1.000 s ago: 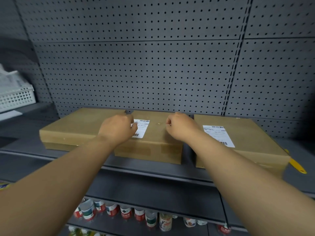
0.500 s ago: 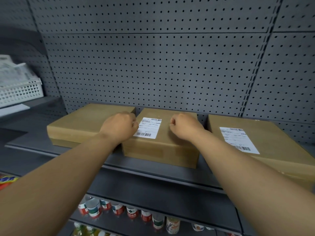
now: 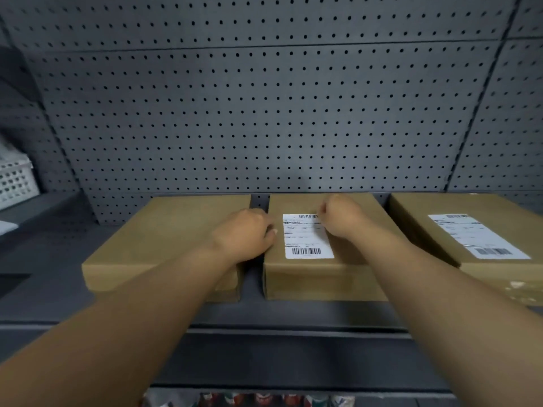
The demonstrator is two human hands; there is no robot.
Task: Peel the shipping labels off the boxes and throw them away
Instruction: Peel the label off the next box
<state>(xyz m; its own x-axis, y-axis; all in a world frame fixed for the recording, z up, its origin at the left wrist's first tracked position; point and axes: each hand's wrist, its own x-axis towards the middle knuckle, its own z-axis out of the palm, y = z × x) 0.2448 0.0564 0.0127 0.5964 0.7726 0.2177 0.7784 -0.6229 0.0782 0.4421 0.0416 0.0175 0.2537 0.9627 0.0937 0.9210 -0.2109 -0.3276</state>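
Note:
Three brown cardboard boxes stand in a row on a grey shelf point(image 3: 44, 259). The middle box point(image 3: 317, 283) carries a white shipping label point(image 3: 305, 239) that lies flat on its top. My left hand point(image 3: 244, 236) is curled against the left edge of this box, thumb on the top. My right hand point(image 3: 342, 215) is closed with its fingertips pinched at the label's top right corner. The right box point(image 3: 417, 212) has its own white label point(image 3: 476, 236), untouched. The left box point(image 3: 164, 239) shows a bare top.
A grey pegboard wall point(image 3: 264, 113) rises right behind the boxes. A white perforated basket point(image 3: 14, 180) sits on a shelf at the far left. Cans point(image 3: 264, 399) show on a lower shelf at the bottom edge.
The view has moved closer and lower toward the middle box. My right hand has shifted left onto the label's top right corner. My left hand stays at the box's left edge.

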